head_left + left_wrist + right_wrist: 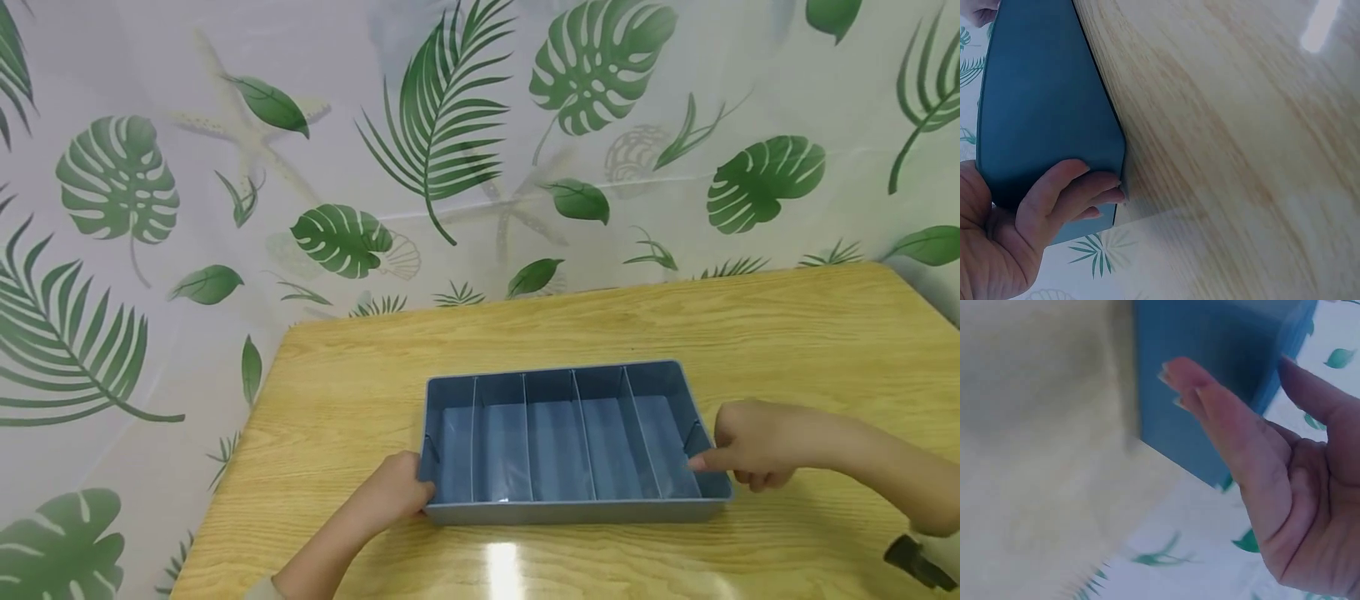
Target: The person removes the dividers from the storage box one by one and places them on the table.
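The blue tray (551, 513) is on the wooden table (337, 375), near 5 o'clock in the head view, and the step looks like holding it steady or setting it straight: the left hand (397, 483) grips its 9 o'clock end, and the right hand (753, 442) pinches its 3 o'clock end. The next move seems to need both hands to push, lift or let go evenly. The tray looks flat, hollow side up, its long way running from 9 to 3 o'clock.
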Available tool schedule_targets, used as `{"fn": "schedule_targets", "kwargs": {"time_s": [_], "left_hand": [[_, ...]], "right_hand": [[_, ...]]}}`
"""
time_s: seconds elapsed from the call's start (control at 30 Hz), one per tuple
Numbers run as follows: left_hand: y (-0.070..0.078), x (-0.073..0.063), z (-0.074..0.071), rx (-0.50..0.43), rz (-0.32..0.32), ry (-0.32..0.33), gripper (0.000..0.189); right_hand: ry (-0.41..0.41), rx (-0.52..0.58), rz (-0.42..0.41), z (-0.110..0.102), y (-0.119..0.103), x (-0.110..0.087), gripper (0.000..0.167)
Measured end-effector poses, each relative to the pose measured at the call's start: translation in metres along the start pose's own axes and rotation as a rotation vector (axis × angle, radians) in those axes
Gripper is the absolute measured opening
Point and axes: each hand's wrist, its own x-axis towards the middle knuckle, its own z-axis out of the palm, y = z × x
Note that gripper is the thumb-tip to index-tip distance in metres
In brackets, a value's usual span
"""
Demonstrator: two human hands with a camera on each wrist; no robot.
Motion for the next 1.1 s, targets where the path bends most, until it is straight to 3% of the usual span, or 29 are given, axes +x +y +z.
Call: {"fn": "schedule_targets", "kwargs": {"time_s": [0.1,0.3,0.43,0.53,0.73,0.97,1.1], "left_hand": [[0.0,-0.001,0.0,0.005,-0.004,0.007,0.012],[0.003,-0.002,0.0,0.019,-0.013,0.021,0.012],[0.003,-0.001,0.001,0.039,-0.018,0.026,0.013],[0.003,-0.001,0.002,0.05,-0.022,0.029,0.014],[0.002,0.0,0.002,0.045,-0.033,0.019,0.016],[0.002,0.0,0.002,0.045,-0.034,0.021,0.017],[0.002,-0.001,0.002,0.041,-0.03,0.023,0.018]], "right_hand": [[0.015,-0.114,-0.06,-0.011,-0.01,-0.002,0.04],[0.136,-0.427,-0.309,-0.027,-0.025,0.002,0.008],[0.156,-0.552,-0.361,-0.03,-0.037,0.007,0.018],[0.143,-0.65,-0.36,-0.03,-0.049,0.01,0.029],[0.116,-0.815,-0.345,-0.025,-0.068,0.016,0.032],[0.098,-1.123,-0.504,-0.018,-0.074,0.026,0.032],[0.069,-1.191,-0.537,-0.014,-0.074,0.032,0.033]]}}
